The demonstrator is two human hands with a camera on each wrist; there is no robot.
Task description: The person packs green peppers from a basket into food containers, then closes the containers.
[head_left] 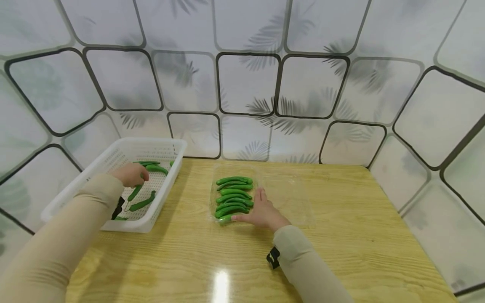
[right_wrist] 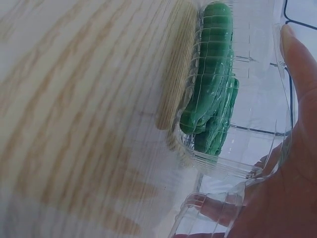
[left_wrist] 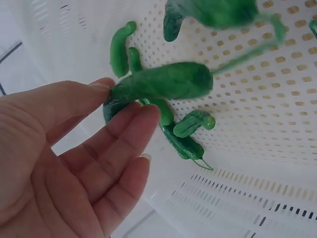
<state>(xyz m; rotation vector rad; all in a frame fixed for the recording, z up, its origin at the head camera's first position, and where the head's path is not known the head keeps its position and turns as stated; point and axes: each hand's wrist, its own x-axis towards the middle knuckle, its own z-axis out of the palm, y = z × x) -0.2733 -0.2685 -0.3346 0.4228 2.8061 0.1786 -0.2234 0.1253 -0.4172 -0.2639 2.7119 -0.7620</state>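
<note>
My left hand [head_left: 131, 174] reaches into a white plastic basket [head_left: 153, 225]. Between thumb and fingers it pinches one end of a small green cucumber [left_wrist: 163, 82], whose other end trails a thin green strand. Several more cucumbers [head_left: 142, 202] lie on the basket floor. At the middle of the table, a clear plastic clamshell box [right_wrist: 257, 99] holds a row of green cucumbers [head_left: 233, 198]. My right hand [head_left: 263, 212] grips the box's near corner, thumb along the front wall and fingers at the fold beside the lid.
The clear lid [head_left: 288, 200] lies opened flat to the right of the box. Beneath everything is a wood-grain table [head_left: 352, 252]. A patterned curtain [head_left: 246, 84] closes off the back and sides.
</note>
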